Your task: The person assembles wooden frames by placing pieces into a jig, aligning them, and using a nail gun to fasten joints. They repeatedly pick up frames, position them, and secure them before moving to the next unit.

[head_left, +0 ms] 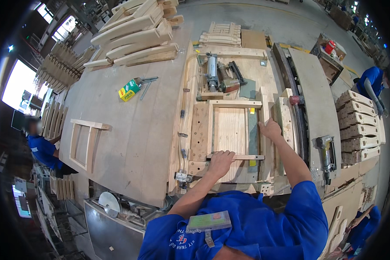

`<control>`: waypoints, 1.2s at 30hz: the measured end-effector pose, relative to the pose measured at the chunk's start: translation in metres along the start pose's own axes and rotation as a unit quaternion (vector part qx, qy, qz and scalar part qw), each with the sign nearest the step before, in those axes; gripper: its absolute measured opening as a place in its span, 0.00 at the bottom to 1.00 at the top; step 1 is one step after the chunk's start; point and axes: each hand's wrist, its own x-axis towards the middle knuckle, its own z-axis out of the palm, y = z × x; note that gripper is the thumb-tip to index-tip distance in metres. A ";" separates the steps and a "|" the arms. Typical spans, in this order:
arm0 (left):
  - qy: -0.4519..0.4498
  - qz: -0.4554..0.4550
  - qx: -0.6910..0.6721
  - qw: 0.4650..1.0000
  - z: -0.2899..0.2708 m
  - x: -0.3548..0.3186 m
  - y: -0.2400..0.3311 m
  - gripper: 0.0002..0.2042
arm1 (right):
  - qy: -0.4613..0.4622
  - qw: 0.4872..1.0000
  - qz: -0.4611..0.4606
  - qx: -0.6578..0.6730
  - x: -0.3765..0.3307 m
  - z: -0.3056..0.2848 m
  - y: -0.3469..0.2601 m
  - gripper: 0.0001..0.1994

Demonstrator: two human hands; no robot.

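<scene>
Plainly, the wooden frame [236,104] lay ahead on the surface [274,80], its near rail [249,157] crosswise under the left hand's [221,164] curled hold, while the right hand [271,129], farther forward, touched the lengthwise right rail [265,108], its grip impossible to tell.

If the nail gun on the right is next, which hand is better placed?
Probably the right hand: it's nearer the nail gun. The left hand is farther, at the near wooden bar.

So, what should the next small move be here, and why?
Perhaps a gentle leftward press on the long right rail: the right hand is on it, the left hand is on the near crossbar, and that crossbar's right end lies at the rail.
</scene>
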 end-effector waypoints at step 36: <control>0.152 0.039 -0.163 0.974 -0.021 0.017 0.019 0.08 | 0.235 0.957 -0.164 0.049 -0.273 0.003 0.068 0.33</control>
